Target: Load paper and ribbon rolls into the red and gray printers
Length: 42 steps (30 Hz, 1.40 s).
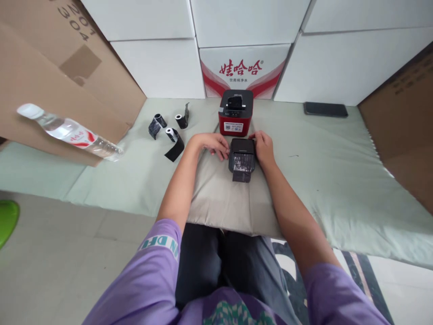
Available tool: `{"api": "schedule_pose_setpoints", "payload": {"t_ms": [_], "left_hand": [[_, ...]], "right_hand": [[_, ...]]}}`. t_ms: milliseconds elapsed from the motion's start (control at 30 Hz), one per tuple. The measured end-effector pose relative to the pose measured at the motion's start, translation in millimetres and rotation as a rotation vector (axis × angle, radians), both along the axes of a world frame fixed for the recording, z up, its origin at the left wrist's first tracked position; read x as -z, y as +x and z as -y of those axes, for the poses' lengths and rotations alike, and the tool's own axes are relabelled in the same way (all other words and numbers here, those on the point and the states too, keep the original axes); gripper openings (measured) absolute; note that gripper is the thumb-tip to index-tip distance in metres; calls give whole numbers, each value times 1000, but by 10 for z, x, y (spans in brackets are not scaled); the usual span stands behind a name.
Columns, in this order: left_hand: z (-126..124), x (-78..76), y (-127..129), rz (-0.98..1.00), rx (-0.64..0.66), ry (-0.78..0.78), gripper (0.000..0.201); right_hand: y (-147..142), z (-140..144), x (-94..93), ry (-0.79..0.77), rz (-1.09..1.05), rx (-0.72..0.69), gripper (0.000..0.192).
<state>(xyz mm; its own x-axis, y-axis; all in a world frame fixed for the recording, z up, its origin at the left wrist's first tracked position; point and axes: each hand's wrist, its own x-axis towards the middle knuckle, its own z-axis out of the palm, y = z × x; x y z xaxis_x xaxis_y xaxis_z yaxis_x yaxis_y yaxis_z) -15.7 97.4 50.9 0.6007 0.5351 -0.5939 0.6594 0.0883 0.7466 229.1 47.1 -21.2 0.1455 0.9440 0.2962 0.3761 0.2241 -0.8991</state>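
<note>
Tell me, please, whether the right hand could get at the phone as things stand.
Probably yes: only cloth shows between the right hand, at the black device, and the phone.

Purple shirt [145,280] — teal print [233,313], white lettered sleeve band [163,242], dark grey trousers [198,266]

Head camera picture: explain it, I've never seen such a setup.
No machine: this is a person working bare-handed, seen by a head-worn camera looking forward and down. On the pale green cloth sits a small black device with a dark strip at its front. The left hand is at its left side, the right hand at its right; whether either has a firm grip isn't clear. Behind it stands a red-and-black device. Three small rolls are off to the left, and a dark phone far right.
</note>
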Motion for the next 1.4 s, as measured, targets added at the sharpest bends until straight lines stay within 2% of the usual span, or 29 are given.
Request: {"api": "schedule_pose_setpoints", "payload": {"t_ms": [100,433,733,1000,1200,1400], "left_hand": [[-15,40,-15,26,12,-10,30],[-53,125,-47,55,-15,-13,41],[-63,116,-19,1,-15,25,35],[-44,151,11,54,0,34,33],[5,162,36,52,-47,48,30],[196,132,1,127,-120,151,29]], "right_hand": [[-44,12,-28,0,-53,57,68],[-81,45,-33,6,-56,62,77],[-77,56,-31,-29,-90,79,75],[-80,55,-21,-41,-64,106,84],[-63,24,23,-16,-107,97,83],[-55,40,-13,-5,-90,106,84]]}}
